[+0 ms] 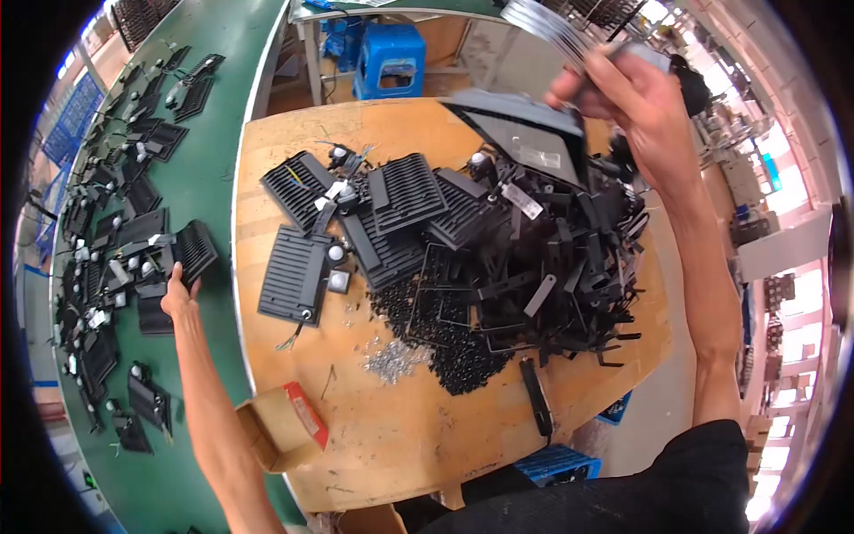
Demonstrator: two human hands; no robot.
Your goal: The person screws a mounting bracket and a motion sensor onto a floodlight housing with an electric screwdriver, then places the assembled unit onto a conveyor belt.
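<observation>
On the green conveyor, my left hand [182,289] is closed on the edge of a black finned floodlight [196,250], among other lamps lying there. My right hand [636,98] is raised above the far right of the wooden table, its fingers bent around a tilted, glass-fronted floodlight [525,133]. A blurred silvery ribbed piece [547,25] juts out beyond these fingers; whether it belongs to the same lamp I cannot tell. Beneath the right hand spreads a heap of black metal brackets [569,258]. Several finned floodlights with white sensor domes [407,193] lie left of the heap.
Black screws [467,363] and silver small parts [391,361] are piled on the wooden table [400,445]. A black electric screwdriver [535,396] lies near its front edge, an open cardboard box [280,427] at its left. A blue stool [390,60] stands behind; the green conveyor [218,116] runs alongside.
</observation>
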